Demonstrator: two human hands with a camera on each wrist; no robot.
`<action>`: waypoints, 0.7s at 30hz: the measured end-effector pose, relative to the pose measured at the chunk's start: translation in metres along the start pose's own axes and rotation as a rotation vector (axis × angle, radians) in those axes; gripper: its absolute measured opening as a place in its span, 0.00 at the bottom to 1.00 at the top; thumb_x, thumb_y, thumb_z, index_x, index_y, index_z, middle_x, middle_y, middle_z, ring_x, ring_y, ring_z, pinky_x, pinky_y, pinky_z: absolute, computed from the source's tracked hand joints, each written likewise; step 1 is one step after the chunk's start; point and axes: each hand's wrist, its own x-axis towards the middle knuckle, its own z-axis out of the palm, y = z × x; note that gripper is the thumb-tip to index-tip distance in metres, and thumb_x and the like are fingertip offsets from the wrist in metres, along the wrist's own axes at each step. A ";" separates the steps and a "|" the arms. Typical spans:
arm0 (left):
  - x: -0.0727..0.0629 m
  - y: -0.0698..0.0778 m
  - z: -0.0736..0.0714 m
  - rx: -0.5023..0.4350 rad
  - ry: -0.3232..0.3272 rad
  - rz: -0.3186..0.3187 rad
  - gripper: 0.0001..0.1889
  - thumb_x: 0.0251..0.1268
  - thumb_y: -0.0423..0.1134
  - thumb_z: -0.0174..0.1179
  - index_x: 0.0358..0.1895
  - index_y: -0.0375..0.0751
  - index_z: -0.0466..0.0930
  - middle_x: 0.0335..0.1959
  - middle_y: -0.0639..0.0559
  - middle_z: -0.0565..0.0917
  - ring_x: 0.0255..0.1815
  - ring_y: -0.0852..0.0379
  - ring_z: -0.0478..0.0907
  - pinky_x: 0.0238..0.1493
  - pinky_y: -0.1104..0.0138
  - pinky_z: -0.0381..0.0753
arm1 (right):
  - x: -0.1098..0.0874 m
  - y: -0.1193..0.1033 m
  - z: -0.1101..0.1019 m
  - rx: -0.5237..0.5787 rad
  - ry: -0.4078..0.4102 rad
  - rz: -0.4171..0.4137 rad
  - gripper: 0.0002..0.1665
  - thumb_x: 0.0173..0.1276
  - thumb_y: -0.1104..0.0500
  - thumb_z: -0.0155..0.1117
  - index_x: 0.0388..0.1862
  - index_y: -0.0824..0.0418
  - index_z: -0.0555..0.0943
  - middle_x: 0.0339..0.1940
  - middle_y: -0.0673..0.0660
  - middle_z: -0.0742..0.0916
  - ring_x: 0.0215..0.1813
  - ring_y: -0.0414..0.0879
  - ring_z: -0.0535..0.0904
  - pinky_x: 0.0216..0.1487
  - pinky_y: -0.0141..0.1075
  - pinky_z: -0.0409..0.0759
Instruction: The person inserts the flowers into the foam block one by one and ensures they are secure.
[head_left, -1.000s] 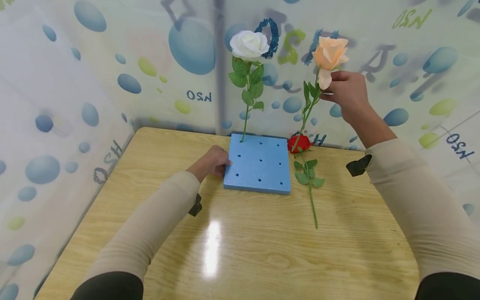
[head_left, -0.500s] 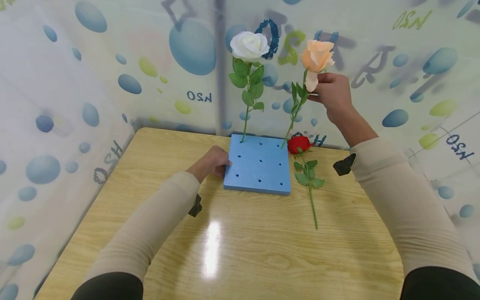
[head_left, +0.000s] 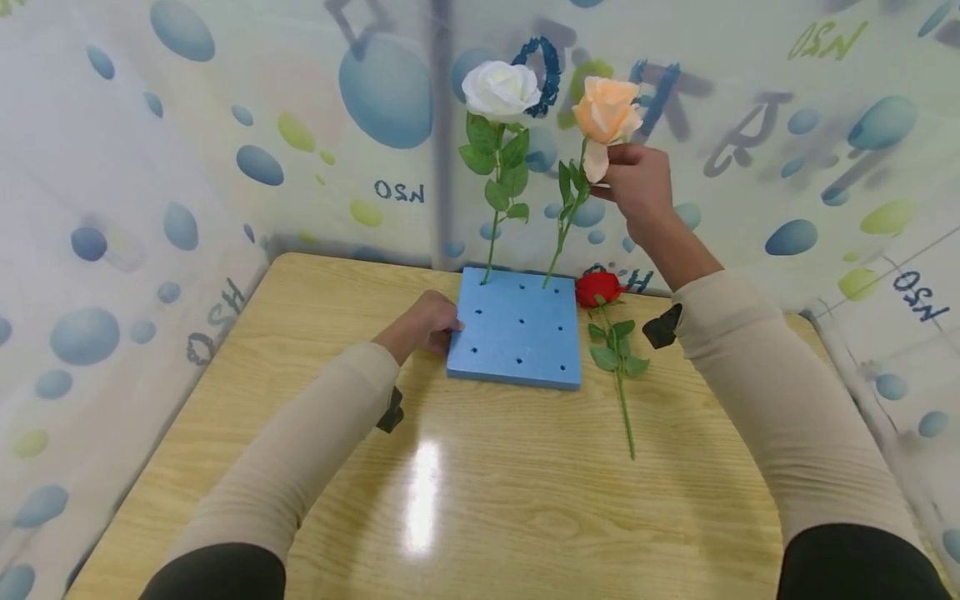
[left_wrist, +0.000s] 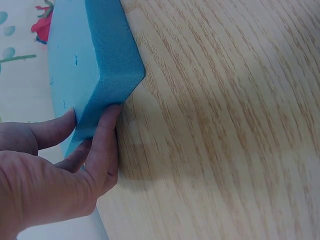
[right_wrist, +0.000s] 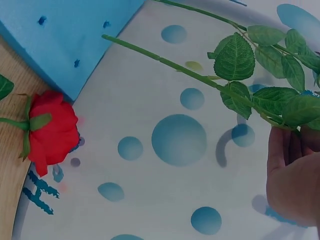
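Observation:
My right hand [head_left: 637, 183] pinches a peach rose [head_left: 606, 108] by its stem, just under the bloom. The stem slants down to the left, its lower tip over the back edge of a blue foam board [head_left: 495, 333]. In the right wrist view, the cut end of the green stem [right_wrist: 160, 59] overlaps the board near a hole. My left hand [head_left: 430, 321] grips the board's left edge; in the left wrist view, the thumb lies on the top face and the fingers [left_wrist: 104, 145] against the side. A white rose [head_left: 501, 90] stands upright in the board's back left hole.
A red rose [head_left: 597, 289] lies on the wooden table [head_left: 525, 483] right of the board, its stem pointing toward the front. Several small holes dot the board. A wall covering [head_left: 360, 208] with printed blue spots rises right behind the table.
My right hand has carried the peach rose leftward, bringing the stem's tip from in front of the red rose to over the board's back edge. The left hand stays on the board.

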 end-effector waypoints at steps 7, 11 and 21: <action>0.002 -0.002 0.000 -0.005 -0.014 0.022 0.24 0.69 0.27 0.55 0.67 0.33 0.66 0.55 0.36 0.78 0.55 0.42 0.80 0.43 0.56 0.87 | 0.002 0.005 0.012 0.015 0.005 -0.015 0.15 0.66 0.60 0.66 0.49 0.65 0.82 0.38 0.50 0.85 0.42 0.45 0.84 0.53 0.39 0.84; 0.003 -0.002 0.000 -0.004 -0.012 0.015 0.25 0.69 0.27 0.55 0.68 0.34 0.66 0.55 0.36 0.77 0.55 0.42 0.79 0.42 0.57 0.87 | 0.004 0.008 0.018 -0.014 0.019 -0.021 0.15 0.67 0.61 0.64 0.50 0.65 0.82 0.38 0.50 0.85 0.42 0.45 0.84 0.53 0.38 0.84; 0.004 -0.003 0.000 -0.007 -0.003 0.019 0.23 0.68 0.27 0.56 0.66 0.34 0.68 0.54 0.37 0.79 0.54 0.43 0.80 0.42 0.57 0.87 | 0.007 0.012 0.025 -0.009 0.023 0.005 0.16 0.68 0.60 0.64 0.52 0.65 0.82 0.41 0.52 0.85 0.48 0.49 0.84 0.54 0.38 0.83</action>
